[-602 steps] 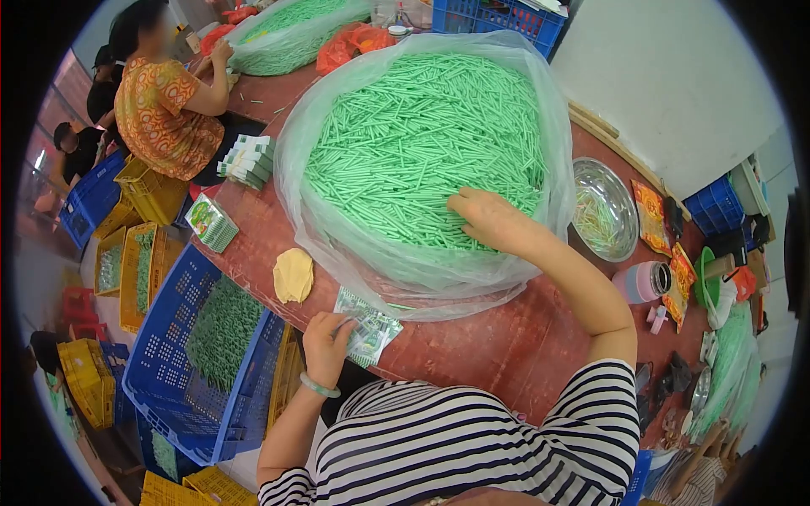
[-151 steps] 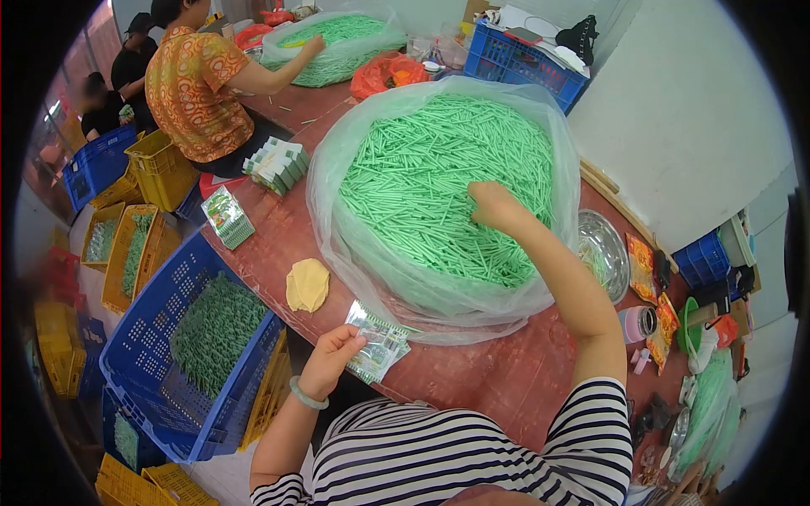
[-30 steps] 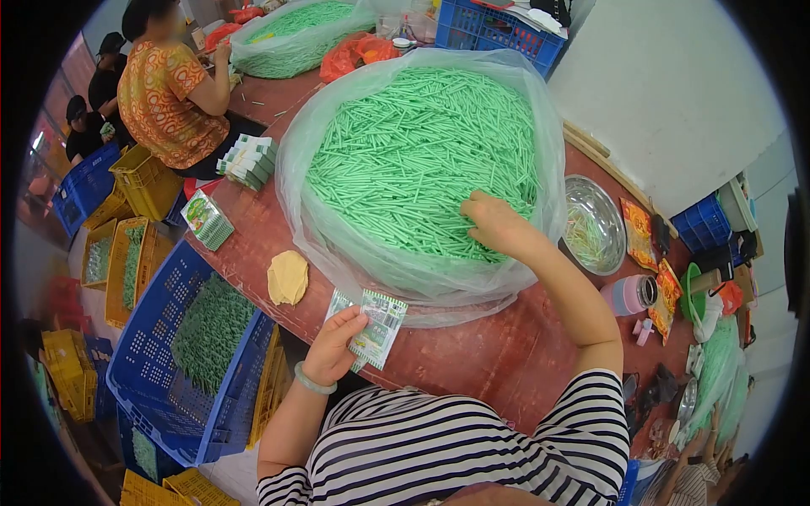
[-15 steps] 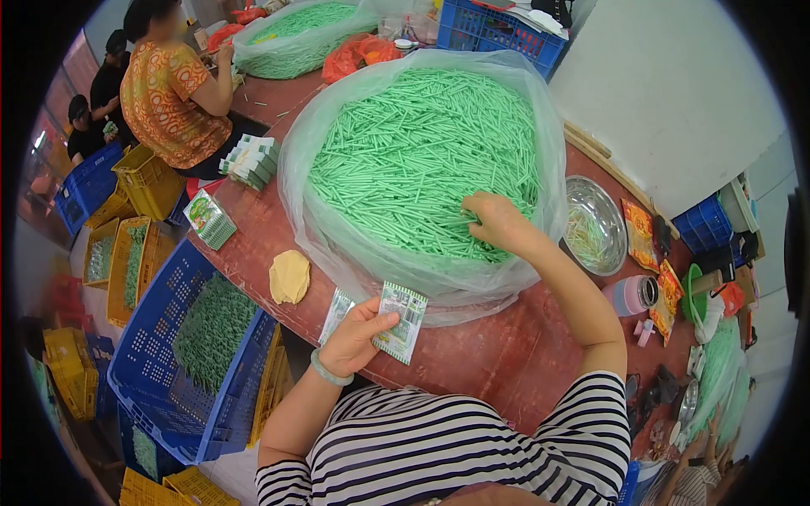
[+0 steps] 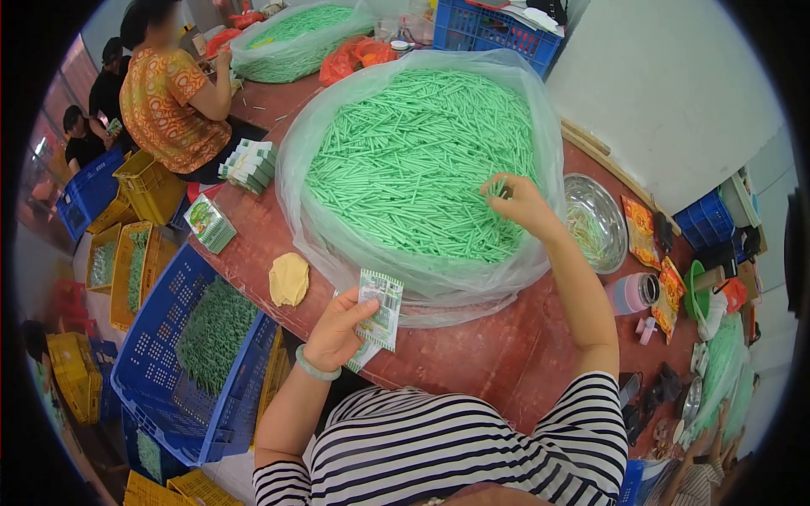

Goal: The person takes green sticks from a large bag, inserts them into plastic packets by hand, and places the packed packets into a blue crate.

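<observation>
Between the thumb and fingers of my left hand (image 5: 336, 329) is a small printed green-and-white packet (image 5: 380, 309), tilted near the table's front edge. Part of a second packet (image 5: 363, 356) shows below that hand; I cannot tell whether it is held or lying on the table. A large clear plastic bag (image 5: 295, 181) stands open, heaped with thin green sticks (image 5: 413, 160). Over the right side of the heap, my right hand (image 5: 521, 205) has its fingers curled around a few sticks; how many is hidden.
A yellow cloth-like piece (image 5: 288, 279) and stacked packets (image 5: 210, 223) lie left on the red table (image 5: 472, 354). Right of the bag are a metal bowl (image 5: 601, 221) and a pink cup (image 5: 631, 293). A blue crate (image 5: 152, 354) stands lower left. A co-worker (image 5: 169, 101) sits at far left.
My right hand has risen slightly and shifted right over the sticks, its fingers now turned more upward. My left hand and its packet have moved a little left. The second packet shows lower.
</observation>
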